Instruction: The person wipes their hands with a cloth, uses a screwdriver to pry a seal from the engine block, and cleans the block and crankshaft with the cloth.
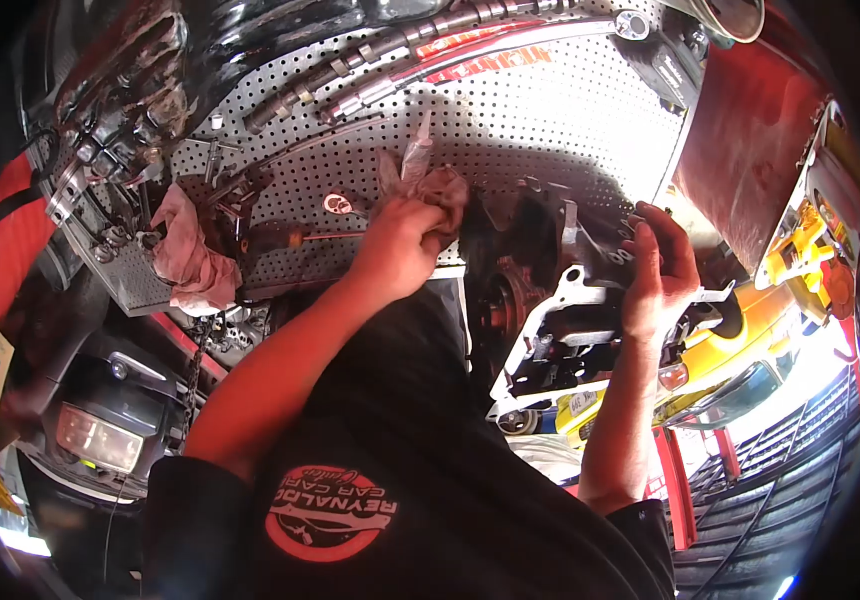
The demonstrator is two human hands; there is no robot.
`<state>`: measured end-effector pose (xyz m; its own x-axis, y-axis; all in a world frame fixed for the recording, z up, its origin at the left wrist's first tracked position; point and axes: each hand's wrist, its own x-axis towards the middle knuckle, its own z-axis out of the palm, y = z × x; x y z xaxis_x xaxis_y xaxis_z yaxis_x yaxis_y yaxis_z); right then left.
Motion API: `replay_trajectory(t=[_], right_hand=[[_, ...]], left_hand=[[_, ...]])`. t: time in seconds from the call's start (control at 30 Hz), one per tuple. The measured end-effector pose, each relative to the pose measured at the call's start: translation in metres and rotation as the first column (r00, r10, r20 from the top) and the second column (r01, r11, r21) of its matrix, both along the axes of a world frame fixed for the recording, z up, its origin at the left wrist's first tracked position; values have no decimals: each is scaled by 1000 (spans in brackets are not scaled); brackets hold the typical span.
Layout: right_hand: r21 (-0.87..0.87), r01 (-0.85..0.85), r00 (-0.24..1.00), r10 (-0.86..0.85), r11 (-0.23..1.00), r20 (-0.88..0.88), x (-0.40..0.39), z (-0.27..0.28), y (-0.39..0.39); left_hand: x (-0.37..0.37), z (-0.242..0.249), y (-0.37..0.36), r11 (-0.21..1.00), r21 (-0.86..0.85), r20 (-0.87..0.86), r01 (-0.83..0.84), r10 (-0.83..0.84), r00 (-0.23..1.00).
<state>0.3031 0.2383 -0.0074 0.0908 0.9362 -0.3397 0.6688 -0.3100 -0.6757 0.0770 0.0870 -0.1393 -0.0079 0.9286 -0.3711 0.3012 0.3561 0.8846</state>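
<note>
Left hand [405, 240]: closed around a crumpled rag [445, 188], palm down, fingers curled into the cloth.
Rag: bunched under and beyond the left fingers, stained reddish; pale, pointed piece [417, 145] standing out past its far side, too blurred to name.
Right hand [662, 270]: well apart from the left, partly curled, fingers separated, at the upper edge of a dark metal housing [590, 240]; cannot tell whether gripping or only resting.
Housing: between the two hands and under the right fingers, above a pale-edged metal frame [535, 322] with openings.
Ratchet [340, 204]: just left of the left grip, round head toward the left.
Screwdriver [272, 240]: left of the left grip, shaft pointing toward the wrist, handle away from it.
Second rag [195, 255]: farther left, crumpled, draped near the tray's near edge.
Perforated tray [300, 180]: beneath the ratchet, the screwdriver and the left grip, spreading beyond both hands.
Camshaft [380, 48]: beyond the left grip, laid diagonally across the far side.
Long bar [470, 57]: beside the camshaft, nearer the hands, round head at the right end.
Yellow vehicle [750, 325]: to the right of the right hand, lower down.
</note>
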Motion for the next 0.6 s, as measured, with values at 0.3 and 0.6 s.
replay_trajectory(t=[0.3, 0.6], right_hand=[[5, 9, 1000, -9, 1000, -17, 3, -1, -1], [-6, -14, 1000, 14, 1000, 19, 2, -1, 0]], left_hand=[[21, 40, 14, 918, -351, 573, 182, 57, 818], [46, -5, -49, 930, -286, 489, 232, -67, 870]])
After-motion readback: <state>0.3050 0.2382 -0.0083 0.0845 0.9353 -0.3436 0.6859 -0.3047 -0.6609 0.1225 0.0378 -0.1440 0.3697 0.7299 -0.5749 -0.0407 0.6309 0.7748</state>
